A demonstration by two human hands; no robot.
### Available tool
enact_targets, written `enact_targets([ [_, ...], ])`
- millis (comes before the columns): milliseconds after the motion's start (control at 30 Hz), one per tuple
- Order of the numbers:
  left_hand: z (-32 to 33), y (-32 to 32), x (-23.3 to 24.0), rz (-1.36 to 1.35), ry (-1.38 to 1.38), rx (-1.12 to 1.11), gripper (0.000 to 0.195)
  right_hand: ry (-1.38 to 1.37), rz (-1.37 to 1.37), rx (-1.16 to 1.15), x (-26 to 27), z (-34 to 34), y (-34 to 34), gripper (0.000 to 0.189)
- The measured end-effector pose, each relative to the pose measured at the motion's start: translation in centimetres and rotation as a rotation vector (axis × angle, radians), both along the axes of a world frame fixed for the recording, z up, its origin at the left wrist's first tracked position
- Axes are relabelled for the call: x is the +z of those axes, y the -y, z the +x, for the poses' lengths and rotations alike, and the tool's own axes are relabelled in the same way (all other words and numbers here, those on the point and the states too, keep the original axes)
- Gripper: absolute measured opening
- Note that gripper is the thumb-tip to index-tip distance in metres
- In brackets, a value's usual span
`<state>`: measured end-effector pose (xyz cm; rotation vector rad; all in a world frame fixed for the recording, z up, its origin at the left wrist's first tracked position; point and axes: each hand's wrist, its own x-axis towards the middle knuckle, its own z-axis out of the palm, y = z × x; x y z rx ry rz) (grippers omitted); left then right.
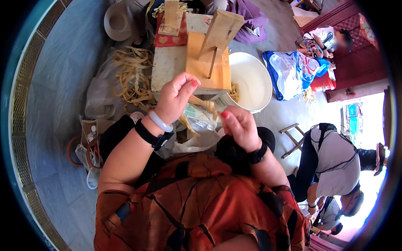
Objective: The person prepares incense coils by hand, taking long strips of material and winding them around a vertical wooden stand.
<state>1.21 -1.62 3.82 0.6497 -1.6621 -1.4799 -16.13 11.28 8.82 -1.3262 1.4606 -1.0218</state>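
Note:
In front of my lap, my left hand (177, 98) is closed, thumb pressed to the curled fingers. A pale yellow, peel-like strip (202, 103) runs from behind it to my right hand (241, 128), whose fingers are curled on the blurred far end. Another yellow strip (187, 124) hangs below, over a plastic bag (201, 138). Just beyond my left hand is a flat wooden board (196, 67) with an upright wooden plank (221, 34) and a thin upright piece (213, 62), seemingly metal. The board rests on a worn, pale box-like stand (168, 69).
A white bucket (251, 78) with some strips inside stands right of the stand. Many yellow strips (135, 77) lie piled left. A second wooden fixture (171, 18) is opposite, near another person's legs. At right are a stool (293, 138), a bulky bag (292, 72) and several people.

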Motion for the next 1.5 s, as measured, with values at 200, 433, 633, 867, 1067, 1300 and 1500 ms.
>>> enact_targets([
  [200,-0.4,-0.6,0.5,-0.147,0.074,-0.032,0.014,-0.058,-0.358,-0.023,-1.2,0.0,2.0,0.011],
  [433,-1.0,0.7,0.5,0.029,0.045,-0.117,0.012,-0.359,-0.314,0.093,-1.1,-1.5,2.8,0.012],
  [633,-0.1,4.6,0.2,0.427,0.146,-0.404,0.016,-0.372,-0.29,-0.118,-1.6,-3.1,5.0,0.011],
  [867,-3.6,6.9,-0.4,-0.051,0.145,0.083,0.023,-0.519,-0.463,-0.194,-2.4,-4.7,10.5,0.009],
  [1067,-2.1,7.0,-1.7,0.007,0.233,0.266,0.015,-0.298,-0.251,-0.336,-6.9,-8.5,7.8,0.018],
  [1300,-2.0,1.0,0.3,0.42,-0.163,-0.134,0.02,0.461,0.018,-0.054,-4.6,-4.6,3.3,0.027],
  [1500,-2.0,-0.4,-1.8,0.177,0.051,-0.224,0.011,0.49,0.087,-0.057,-3.8,-1.5,2.2,0.026],
])
